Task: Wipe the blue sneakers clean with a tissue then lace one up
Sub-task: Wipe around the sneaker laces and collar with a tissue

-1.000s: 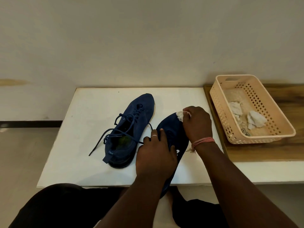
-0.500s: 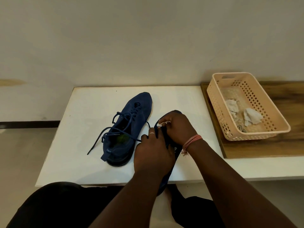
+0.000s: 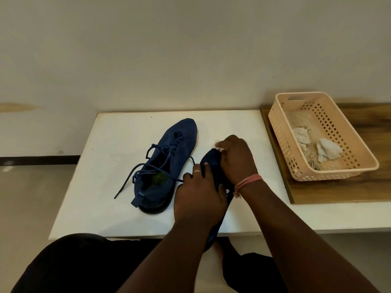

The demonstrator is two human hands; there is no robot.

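Note:
Two dark blue sneakers lie on the white table (image 3: 105, 208). The left sneaker (image 3: 169, 157) rests on its sole, toe pointing away, with its loose laces trailing to the left. The right sneaker (image 3: 211, 161) is mostly covered by my hands, and its heel hangs over the table's front edge. My left hand (image 3: 198, 197) grips its middle. My right hand (image 3: 236, 157) presses a small white tissue (image 3: 219, 147) against its toe; only a corner of the tissue shows.
A peach plastic basket (image 3: 359, 153) stands on a wooden board (image 3: 338, 191) at the right and holds crumpled used tissues (image 3: 326, 151). A pale wall rises behind the table. My dark-clothed legs are below the front edge.
My right hand with the tissue slid back along the right sneaker toward my left hand, then moved out to the toe again. My left hand kept its grip.

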